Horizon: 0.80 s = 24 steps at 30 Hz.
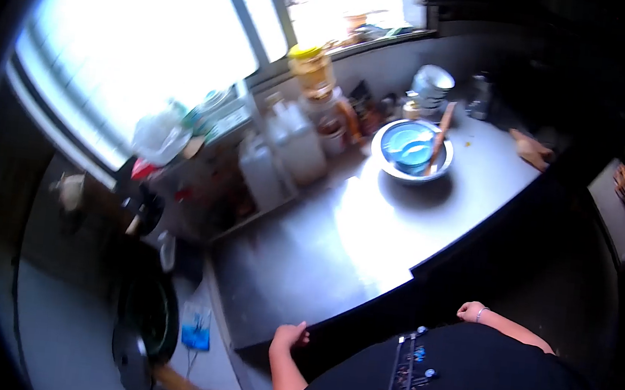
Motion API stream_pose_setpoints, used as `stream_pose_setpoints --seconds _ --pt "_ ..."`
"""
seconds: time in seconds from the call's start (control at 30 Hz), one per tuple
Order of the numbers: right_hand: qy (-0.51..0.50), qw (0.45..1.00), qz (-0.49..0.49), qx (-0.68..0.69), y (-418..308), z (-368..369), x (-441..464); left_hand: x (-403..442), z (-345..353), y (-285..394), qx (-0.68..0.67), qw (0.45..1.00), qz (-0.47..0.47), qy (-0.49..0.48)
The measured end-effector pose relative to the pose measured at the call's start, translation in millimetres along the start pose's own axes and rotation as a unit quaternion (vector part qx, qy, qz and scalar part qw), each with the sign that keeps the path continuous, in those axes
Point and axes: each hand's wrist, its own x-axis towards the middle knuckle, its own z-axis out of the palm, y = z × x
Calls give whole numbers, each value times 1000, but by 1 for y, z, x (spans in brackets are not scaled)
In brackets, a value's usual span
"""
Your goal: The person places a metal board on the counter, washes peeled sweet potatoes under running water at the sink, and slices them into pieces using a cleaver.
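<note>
Left hand (pixel 290 336) at the near edge of the metal table (pixel 283 267); contact unclear. Its grip is loosely curled, nothing visible in it; how far closed, cannot tell. Right hand (pixel 471 312) hangs off the table's near side, fingers bent inward, closure too small to judge. Table's long axis runs lower left to upper right. Well beyond both hands, toward the table's far right: a pale-rimmed bowl (pixel 404 177), blue inside, upright. A brown stick (pixel 443 132) crosses its right side, long axis pointing away, far end slightly right.
</note>
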Motion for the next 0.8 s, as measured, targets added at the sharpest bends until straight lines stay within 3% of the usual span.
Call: stream_pose_setpoints --seconds 0.07,0.13,0.2,0.33,0.4,0.47,0.67,0.8 --pt "4 997 52 56 22 -3 -4 -9 17 23 67 997 -3 -29" --pt "17 996 71 47 35 -8 -15 51 30 -7 58 992 10 -110" --pt "32 996 66 43 63 -4 -4 26 65 22 73 990 23 -121" --pt "62 993 59 87 115 2 12 -48 137 99 275 954 53 -108" --pt "66 990 54 115 144 5 19 -53 170 110 338 926 121 -119" --pt "97 984 32 143 167 -3 14 -82 206 140 368 919 96 -107" --pt "65 988 83 112 284 -21 23 -81 305 188 420 885 138 -149" --pt "108 909 213 341 386 -30 10 -78 375 219 438 866 160 -183"
